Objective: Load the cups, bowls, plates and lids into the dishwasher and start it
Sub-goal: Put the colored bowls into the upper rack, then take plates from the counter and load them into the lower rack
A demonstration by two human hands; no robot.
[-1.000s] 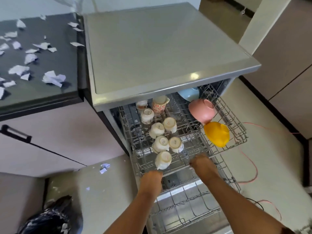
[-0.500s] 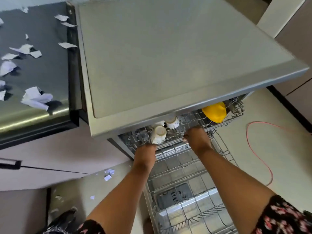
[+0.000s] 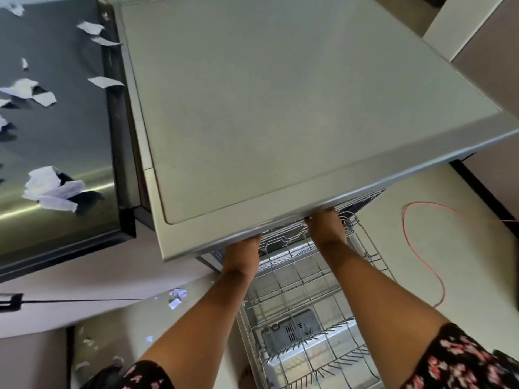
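The left hand [image 3: 243,245] and right hand [image 3: 325,224] are set at the front rail of the upper rack [image 3: 283,239]. The fingers are hidden under the dishwasher [image 3: 280,108] top, so grip or flat push cannot be told. The rack is almost wholly inside, its crockery out of sight. The wire frame is judged stiff and the load breakable, so it is best eased along by that rail. Below, the lower rack [image 3: 317,301] is drawn out.
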